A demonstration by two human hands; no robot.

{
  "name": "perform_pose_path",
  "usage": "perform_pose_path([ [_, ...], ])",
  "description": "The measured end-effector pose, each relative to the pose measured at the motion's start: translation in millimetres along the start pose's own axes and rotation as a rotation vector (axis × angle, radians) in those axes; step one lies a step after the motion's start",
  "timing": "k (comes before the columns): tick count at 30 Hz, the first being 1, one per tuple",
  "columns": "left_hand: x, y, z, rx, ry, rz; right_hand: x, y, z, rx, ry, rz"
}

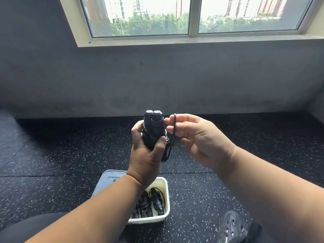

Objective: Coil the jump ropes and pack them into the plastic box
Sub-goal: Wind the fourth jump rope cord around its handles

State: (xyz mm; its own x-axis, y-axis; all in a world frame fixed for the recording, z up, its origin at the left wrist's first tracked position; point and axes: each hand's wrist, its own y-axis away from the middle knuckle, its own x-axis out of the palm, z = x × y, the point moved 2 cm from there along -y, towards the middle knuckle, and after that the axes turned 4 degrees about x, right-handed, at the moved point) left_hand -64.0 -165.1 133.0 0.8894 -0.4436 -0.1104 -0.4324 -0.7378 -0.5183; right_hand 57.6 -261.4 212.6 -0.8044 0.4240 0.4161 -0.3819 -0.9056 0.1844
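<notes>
Speckled floor (201, 199); left hand (146, 155) grips jump rope (154, 128) (handles paired), right hand (196, 137) pinches cord end (173, 130).

Left hand (146, 155) around jump rope (154, 128) — cord (174, 128) in right hand (196, 137).

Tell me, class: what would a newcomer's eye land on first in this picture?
Mid-frame, the left hand grips a jump rope by its paired handles, cord wound round them, while the right hand pinches the loose loop. Below on the speckled floor stands the white plastic box holding coiled ropes. A bright window spans the top.
</notes>
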Motion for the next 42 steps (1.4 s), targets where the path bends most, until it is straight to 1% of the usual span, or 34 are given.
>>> perform_pose_path([
  [5,0,2,3,-0.045,0.018,0.033,2,-4,-8,-0.032,0.004,-0.144],
  [8,3,5,3,-0.043,-0.007,0.046,0,-6,-7,-0.038,0.032,-0.175],
  [10,2,4,3,-0.04,-0.025,0.054,-2,-6,-5,-0.077,0.1,-0.175],
  [12,0,2,4,-0.06,0.01,0.048,-3,-5,-4,-0.119,0.193,-0.168],
  [15,-1,2,5,-0.084,0.019,0.079,-7,-8,0,-0.125,0.251,-0.174],
  [18,3,5,8,-0.168,0.022,0.094,-11,-12,3,-0.134,0.29,-0.147],
  [22,7,12,18,-0.267,0.05,0.186,-16,-18,-4,-0.079,0.313,-0.125],
  [25,5,16,21,-0.296,0.036,0.236,-24,-21,-8,-0.041,0.401,-0.112],
  [27,5,18,18,-0.341,0.113,0.248,-25,-21,-12,-0.019,0.418,-0.092],
  [30,3,15,13,-0.437,0.325,0.232,-19,-19,-20,-0.03,0.321,-0.033],
  [32,-1,10,11,-0.478,0.425,0.234,-14,-17,-23,-0.046,0.269,-0.012],
  [34,-8,5,8,-0.477,0.497,0.226,-9,-16,-27,0.009,0.15,-0.015],
  [38,-16,-7,4,-0.46,0.629,0.164,-14,-12,-34,0.161,-0.121,-0.072],
  [40,-16,-8,2,-0.473,0.682,0.17,-15,-11,-34,0.184,-0.194,-0.078],
  [42,-14,-5,1,-0.504,0.719,0.174,-11,-7,-31,0.186,-0.215,-0.08],
])
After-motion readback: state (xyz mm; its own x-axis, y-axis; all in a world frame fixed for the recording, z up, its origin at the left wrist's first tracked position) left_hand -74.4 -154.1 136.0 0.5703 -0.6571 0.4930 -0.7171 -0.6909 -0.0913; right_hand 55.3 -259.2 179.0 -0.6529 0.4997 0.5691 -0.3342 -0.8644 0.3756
